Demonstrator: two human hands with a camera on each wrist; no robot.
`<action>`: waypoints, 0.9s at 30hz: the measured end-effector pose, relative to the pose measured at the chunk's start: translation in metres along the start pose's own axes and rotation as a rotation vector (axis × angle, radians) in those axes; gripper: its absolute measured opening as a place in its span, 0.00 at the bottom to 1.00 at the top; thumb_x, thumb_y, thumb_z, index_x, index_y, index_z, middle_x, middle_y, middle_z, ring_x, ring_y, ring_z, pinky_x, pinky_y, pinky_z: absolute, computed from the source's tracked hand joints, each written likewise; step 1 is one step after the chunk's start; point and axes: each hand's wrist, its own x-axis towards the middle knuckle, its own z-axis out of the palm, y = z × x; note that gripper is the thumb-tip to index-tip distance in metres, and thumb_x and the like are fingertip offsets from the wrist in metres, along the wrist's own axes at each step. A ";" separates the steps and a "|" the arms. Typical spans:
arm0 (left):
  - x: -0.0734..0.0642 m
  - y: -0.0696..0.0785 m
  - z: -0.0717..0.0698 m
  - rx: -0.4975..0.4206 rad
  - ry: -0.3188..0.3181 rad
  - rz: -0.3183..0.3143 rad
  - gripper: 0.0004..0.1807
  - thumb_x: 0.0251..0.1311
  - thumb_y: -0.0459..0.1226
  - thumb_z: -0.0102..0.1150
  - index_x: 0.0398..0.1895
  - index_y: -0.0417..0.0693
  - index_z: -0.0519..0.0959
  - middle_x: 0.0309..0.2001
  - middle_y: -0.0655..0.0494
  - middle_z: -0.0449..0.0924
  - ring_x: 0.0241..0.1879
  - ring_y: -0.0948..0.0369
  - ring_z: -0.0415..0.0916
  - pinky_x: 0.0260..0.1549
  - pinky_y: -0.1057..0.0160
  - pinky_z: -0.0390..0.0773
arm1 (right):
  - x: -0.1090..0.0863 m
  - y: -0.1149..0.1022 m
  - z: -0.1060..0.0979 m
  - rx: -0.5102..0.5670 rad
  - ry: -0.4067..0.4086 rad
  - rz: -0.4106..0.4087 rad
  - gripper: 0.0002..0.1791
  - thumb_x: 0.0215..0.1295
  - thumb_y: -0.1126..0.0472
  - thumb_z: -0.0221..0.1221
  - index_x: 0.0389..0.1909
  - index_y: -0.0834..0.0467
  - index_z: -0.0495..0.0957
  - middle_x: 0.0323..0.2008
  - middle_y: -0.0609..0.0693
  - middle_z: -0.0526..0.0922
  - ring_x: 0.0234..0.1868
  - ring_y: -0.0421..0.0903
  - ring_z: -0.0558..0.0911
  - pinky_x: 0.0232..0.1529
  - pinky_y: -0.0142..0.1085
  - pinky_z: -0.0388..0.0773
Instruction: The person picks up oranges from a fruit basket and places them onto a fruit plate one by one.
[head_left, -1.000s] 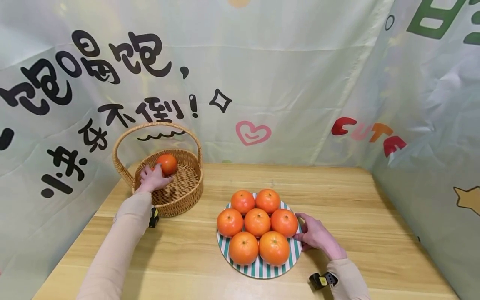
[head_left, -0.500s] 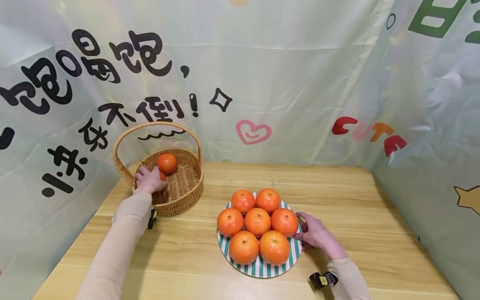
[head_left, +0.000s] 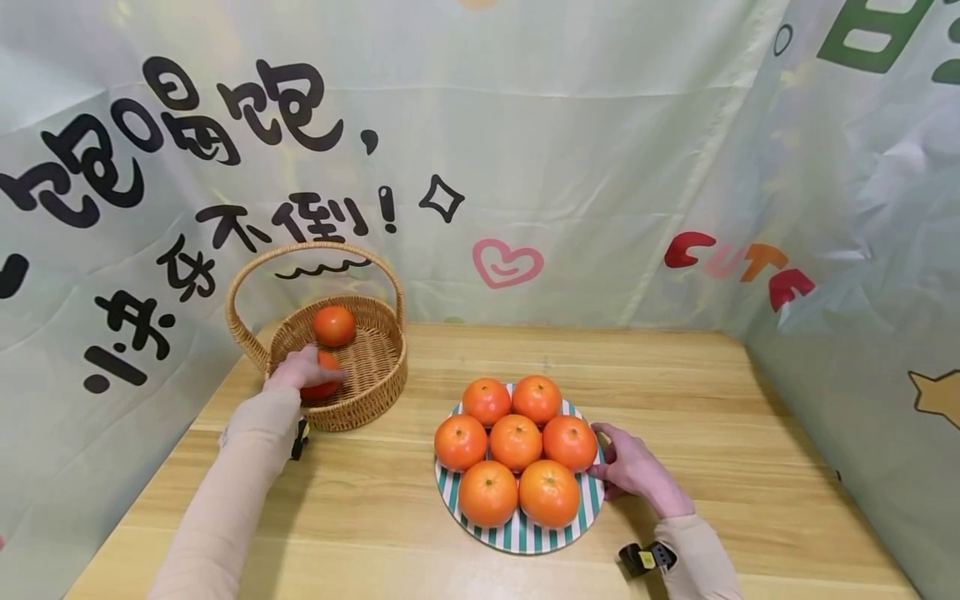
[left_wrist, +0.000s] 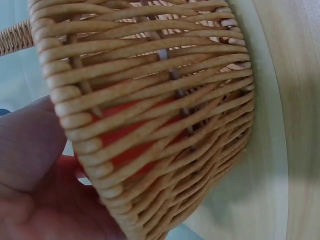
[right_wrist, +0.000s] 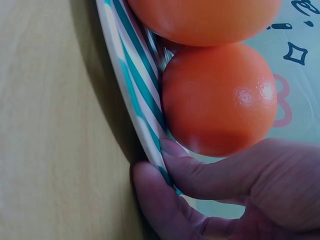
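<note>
Inside the wicker basket [head_left: 367,410], my left hand [head_left: 298,368] reaches over the near-left rim and holds an orange [head_left: 324,385] low by the front wall. Its thumb lies across the fruit's top; the other fingers are mostly hidden. Red-orange skin shows through the weave in the left wrist view. Another orange [head_left: 334,326] rests farther back in the basket. My right hand [head_left: 637,467] pinches the right rim of a green-and-white striped plate [head_left: 528,543], thumb on top and fingers beneath. Several oranges [head_left: 515,442] sit close together on that plate.
The wooden table [head_left: 390,517] bears the basket at the back left and the plate near the middle. A tall arched handle [head_left: 322,247] spans the basket. Printed cloth walls [head_left: 585,183] stand behind the table and along both sides.
My left hand has shifted toward the basket's near-left side, and the orange under it has come forward, away from the back orange. The right hand and plate stay put.
</note>
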 end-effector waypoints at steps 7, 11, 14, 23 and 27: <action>0.000 0.001 0.003 0.020 0.028 0.027 0.49 0.54 0.54 0.69 0.68 0.29 0.62 0.61 0.22 0.66 0.61 0.29 0.67 0.58 0.36 0.71 | 0.000 0.000 0.000 0.000 -0.004 0.009 0.38 0.59 0.74 0.65 0.71 0.67 0.61 0.30 0.57 0.74 0.20 0.47 0.79 0.23 0.39 0.83; 0.000 0.001 0.005 0.005 0.034 0.060 0.48 0.52 0.52 0.72 0.66 0.29 0.63 0.58 0.24 0.69 0.57 0.33 0.71 0.55 0.39 0.74 | 0.000 0.000 0.000 0.000 -0.009 0.000 0.39 0.60 0.74 0.65 0.71 0.68 0.61 0.30 0.57 0.74 0.20 0.47 0.79 0.23 0.40 0.83; 0.001 0.001 0.005 -0.011 0.032 0.065 0.46 0.49 0.50 0.74 0.63 0.31 0.64 0.57 0.26 0.71 0.56 0.35 0.72 0.53 0.41 0.74 | 0.000 0.001 0.000 0.004 -0.010 -0.005 0.38 0.60 0.73 0.65 0.71 0.68 0.61 0.30 0.57 0.74 0.20 0.47 0.79 0.22 0.40 0.83; 0.002 -0.001 0.010 -0.028 0.051 0.065 0.45 0.48 0.51 0.75 0.61 0.35 0.64 0.57 0.26 0.70 0.57 0.34 0.70 0.53 0.41 0.74 | 0.000 0.001 0.000 0.005 -0.007 -0.005 0.38 0.59 0.73 0.65 0.70 0.67 0.61 0.29 0.56 0.74 0.20 0.47 0.79 0.22 0.40 0.83; 0.003 -0.001 0.011 -0.009 0.046 0.040 0.51 0.53 0.58 0.67 0.69 0.31 0.60 0.61 0.22 0.66 0.62 0.29 0.65 0.58 0.36 0.71 | 0.001 0.000 0.000 0.000 -0.008 0.011 0.39 0.60 0.73 0.65 0.71 0.67 0.61 0.31 0.57 0.75 0.20 0.47 0.79 0.23 0.40 0.83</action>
